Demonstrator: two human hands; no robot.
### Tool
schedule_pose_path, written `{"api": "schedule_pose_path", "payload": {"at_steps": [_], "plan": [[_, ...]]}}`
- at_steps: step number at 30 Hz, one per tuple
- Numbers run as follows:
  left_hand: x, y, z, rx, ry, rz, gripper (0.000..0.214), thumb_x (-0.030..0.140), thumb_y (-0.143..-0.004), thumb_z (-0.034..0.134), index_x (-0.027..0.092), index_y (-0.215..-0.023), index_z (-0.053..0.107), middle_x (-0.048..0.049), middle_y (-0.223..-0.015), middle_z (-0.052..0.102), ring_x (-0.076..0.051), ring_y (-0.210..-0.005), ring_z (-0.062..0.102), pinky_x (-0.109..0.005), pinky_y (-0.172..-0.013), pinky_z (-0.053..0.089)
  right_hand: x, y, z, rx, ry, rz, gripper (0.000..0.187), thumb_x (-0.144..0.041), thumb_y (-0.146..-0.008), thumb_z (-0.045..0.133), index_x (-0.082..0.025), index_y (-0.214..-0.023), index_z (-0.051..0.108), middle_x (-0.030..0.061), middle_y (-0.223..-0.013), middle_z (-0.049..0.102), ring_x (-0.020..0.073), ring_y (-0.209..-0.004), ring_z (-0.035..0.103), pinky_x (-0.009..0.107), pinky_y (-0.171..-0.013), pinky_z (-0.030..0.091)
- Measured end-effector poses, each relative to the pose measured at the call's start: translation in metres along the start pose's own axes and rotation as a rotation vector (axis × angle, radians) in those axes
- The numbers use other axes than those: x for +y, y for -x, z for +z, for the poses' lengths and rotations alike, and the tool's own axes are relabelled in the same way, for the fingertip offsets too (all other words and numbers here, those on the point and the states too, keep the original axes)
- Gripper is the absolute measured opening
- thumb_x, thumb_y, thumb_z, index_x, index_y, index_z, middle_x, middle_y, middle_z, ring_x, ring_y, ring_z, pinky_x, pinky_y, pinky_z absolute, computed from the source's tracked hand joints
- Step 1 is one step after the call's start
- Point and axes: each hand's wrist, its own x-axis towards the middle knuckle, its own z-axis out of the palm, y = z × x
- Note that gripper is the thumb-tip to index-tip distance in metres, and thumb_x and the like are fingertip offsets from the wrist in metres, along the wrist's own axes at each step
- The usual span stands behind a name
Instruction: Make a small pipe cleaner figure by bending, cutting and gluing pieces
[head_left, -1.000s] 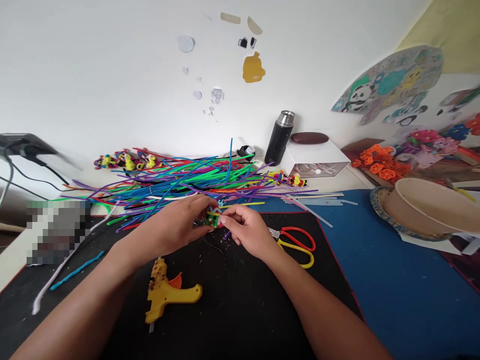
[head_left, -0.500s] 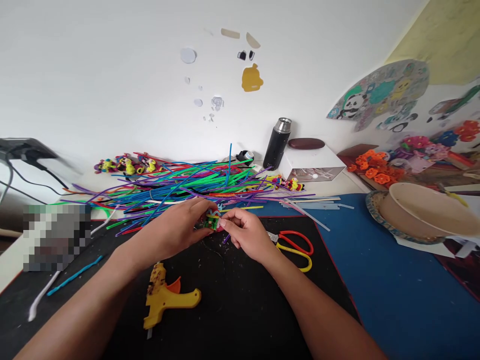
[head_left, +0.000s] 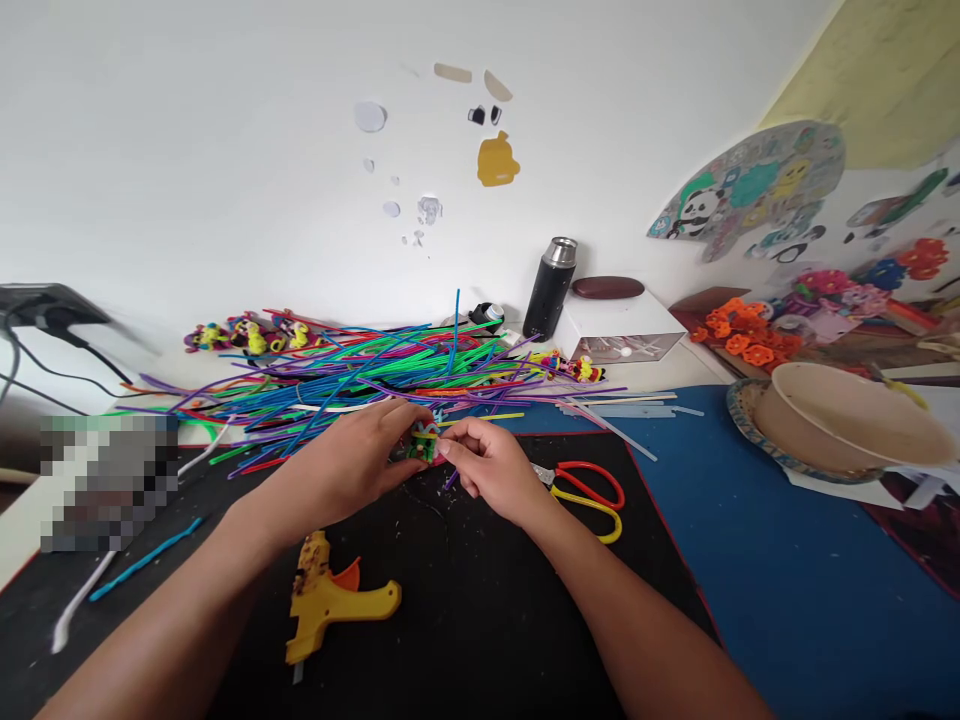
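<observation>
A small pipe-cleaner figure (head_left: 424, 447) in green, yellow, pale blue and pink sits between my hands above the black mat. My left hand (head_left: 364, 450) is closed around its left side, with thumb below and fingers above. The fingertips of my right hand (head_left: 491, 468) pinch at the figure's right side; the exact piece under them is too small to tell. A short purple stem (head_left: 451, 480) shows just below the right fingers. Scissors (head_left: 592, 490) with one red and one yellow handle lie beside my right wrist. Below my left hand lies a yellow glue gun (head_left: 330, 595).
Behind my hands spreads a pile of coloured pipe cleaners (head_left: 337, 375). Finished small figures (head_left: 255, 332) lie at the back left. A black flask (head_left: 553, 290) and a white box (head_left: 626, 325) stand by the wall. To the right sits a large bowl (head_left: 817, 430); a blue twisted stem (head_left: 146, 560) lies left.
The view has shifted slightly. Both hands keep almost the same hold on the figure, with only a small change in how it sits between the fingers.
</observation>
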Motion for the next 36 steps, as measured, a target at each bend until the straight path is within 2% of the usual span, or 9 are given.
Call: {"api": "schedule_pose_path", "payload": {"at_steps": [8,23,36], "plan": [[0.0038,-0.0007,-0.0022,-0.006,0.014,-0.008,0.042,0.048,-0.101,0.054,0.019,-0.13,0.064,-0.0146,-0.121,0.073,-0.033,-0.111,0.07,-0.047,-0.099,0.056,-0.0024,0.0012,0.0004,0.001,-0.01,0.009,0.022,-0.041,-0.091,0.072,-0.021,-0.091,0.064,-0.0068,-0.062,0.053,0.0079,-0.041,0.044,0.023,-0.042,0.034],[0.0022,0.0009,-0.0015,-0.015,-0.028,-0.013,0.042,0.046,-0.1,0.058,0.019,-0.132,0.064,-0.0135,-0.121,0.073,-0.032,-0.109,0.071,-0.043,-0.097,0.056,0.0001,0.0005,0.0004,-0.004,-0.035,0.01,0.025,-0.043,-0.089,0.072,-0.02,-0.092,0.064,-0.0066,-0.067,0.057,0.0069,-0.041,0.044,0.023,-0.042,0.034],[0.0007,0.0017,-0.0005,-0.001,-0.01,-0.014,0.044,0.05,-0.1,0.057,0.021,-0.133,0.065,-0.0127,-0.119,0.075,-0.033,-0.109,0.071,-0.044,-0.097,0.056,0.001,-0.0001,0.0006,0.003,-0.064,0.031,0.029,-0.047,-0.087,0.074,-0.02,-0.092,0.065,-0.0081,-0.063,0.053,0.0072,-0.041,0.043,0.023,-0.041,0.034]]}}
